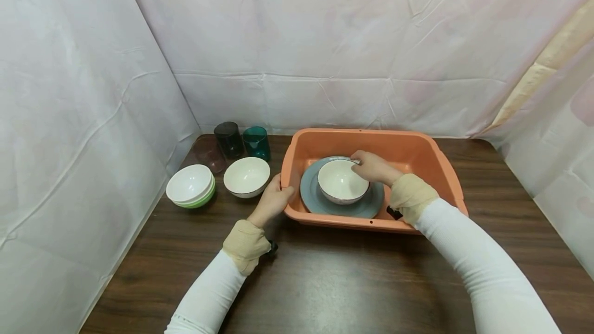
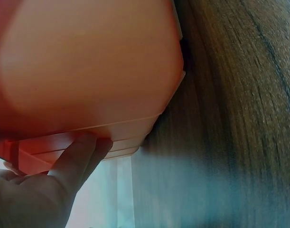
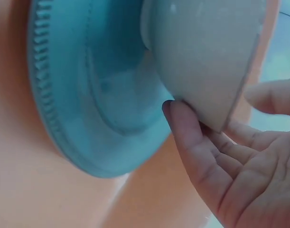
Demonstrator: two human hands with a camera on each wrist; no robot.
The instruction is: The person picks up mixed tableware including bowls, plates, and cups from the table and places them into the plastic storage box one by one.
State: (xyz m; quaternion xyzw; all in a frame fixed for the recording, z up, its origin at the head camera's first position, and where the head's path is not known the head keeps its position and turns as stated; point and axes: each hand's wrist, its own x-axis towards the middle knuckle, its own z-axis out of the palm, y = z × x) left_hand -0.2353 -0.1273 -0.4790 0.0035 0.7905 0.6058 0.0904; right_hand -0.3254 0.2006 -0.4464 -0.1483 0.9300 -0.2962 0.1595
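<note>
My left hand (image 1: 270, 200) grips the left end of an orange plastic tub (image 1: 366, 134), thumb over the rim. In the left wrist view, fingers (image 2: 77, 159) lie against the tub's outer side under the rim. Inside the tub, a blue-grey plate (image 1: 312, 194) with a beaded edge lies on the bottom. A white bowl (image 1: 342, 182) with a dark rim stands upright on the plate. My right hand (image 1: 373, 167) holds this bowl at its far right rim. In the right wrist view, fingers (image 3: 190, 135) reach under the bowl's side, with the thumb near the rim.
Left of the tub stands a similar white bowl (image 1: 246, 176). Farther left is a stack of white and green bowls (image 1: 190, 184). Behind them are a dark cup (image 1: 229, 139), a teal cup (image 1: 257, 143) and a reddish transparent cup (image 1: 209, 153). White sheets enclose the wooden table (image 1: 320, 282).
</note>
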